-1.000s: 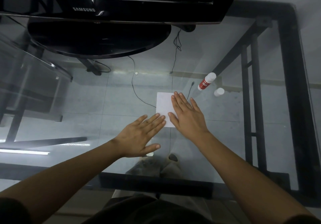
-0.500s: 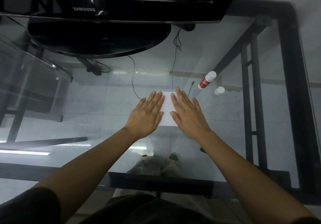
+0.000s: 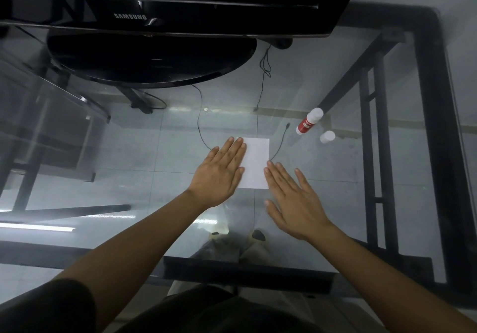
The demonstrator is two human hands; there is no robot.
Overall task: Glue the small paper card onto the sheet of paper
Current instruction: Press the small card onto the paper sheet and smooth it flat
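Note:
A white sheet of paper point(image 3: 256, 163) lies flat on the glass table in the middle of the view. My left hand point(image 3: 219, 175) rests flat, fingers together, over the sheet's left edge. My right hand point(image 3: 291, 201) hovers flat with fingers spread, just right of and below the sheet, its fingertips near the sheet's lower right edge. I cannot make out a separate small card on the sheet. A red and white glue stick point(image 3: 308, 121) lies to the upper right, its white cap point(image 3: 327, 136) standing beside it.
A black Samsung monitor point(image 3: 154, 9) with a round base point(image 3: 152, 58) stands at the back of the glass table point(image 3: 129, 177). The table's black frame point(image 3: 433, 131) runs along the right and front. Cables and my feet show through the glass.
My right hand has slid off the sheet toward the lower right. My left hand has stayed pressed on the sheet's left side after moving onto it a second ago.

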